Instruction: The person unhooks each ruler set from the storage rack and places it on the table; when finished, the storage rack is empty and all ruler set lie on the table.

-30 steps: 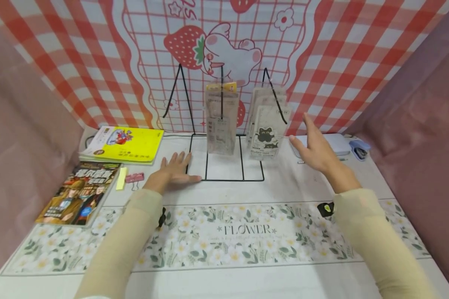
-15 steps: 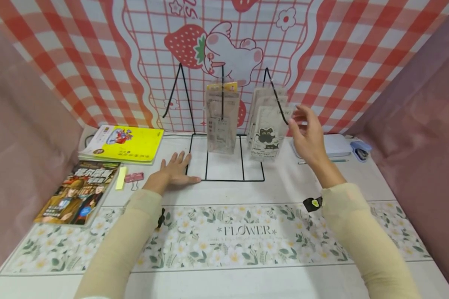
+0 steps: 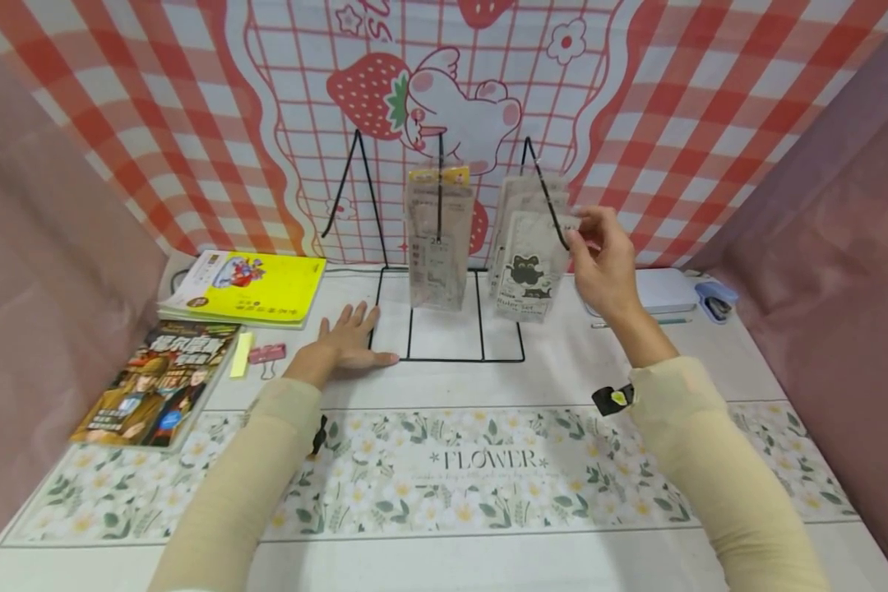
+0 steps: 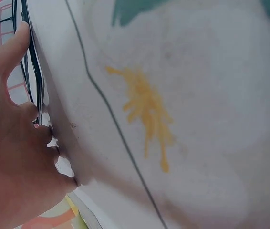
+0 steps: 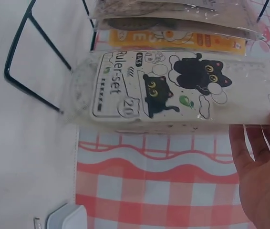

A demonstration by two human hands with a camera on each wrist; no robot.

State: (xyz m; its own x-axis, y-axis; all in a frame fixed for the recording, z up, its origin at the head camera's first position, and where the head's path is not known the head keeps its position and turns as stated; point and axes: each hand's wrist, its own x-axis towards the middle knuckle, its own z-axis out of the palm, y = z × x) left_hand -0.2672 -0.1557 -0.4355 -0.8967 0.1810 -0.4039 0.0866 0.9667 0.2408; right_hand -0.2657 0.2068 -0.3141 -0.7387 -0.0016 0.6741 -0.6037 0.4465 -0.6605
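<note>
A black wire display rack stands against the back cloth. On its right hook hang several clear packets; the front one is a ruler set printed with black cats. My right hand pinches this packet near its upper right corner, thumb in front; in the right wrist view several fingers are behind the ruler set. My left hand rests spread on the rack's left front base, its thumb along the front wire. In the left wrist view, the left hand touches the black wires. More packets hang from the middle hook.
Left of the rack lie a yellow book, a dark-covered book, yellow sticky notes and a pink binder clip. Behind my right hand are a pale case, a pencil and a blue stapler.
My right hand has moved left from beside the rack to the front ruler set, its fingers closing on the packet's upper corner. My left hand has stayed on the base.
</note>
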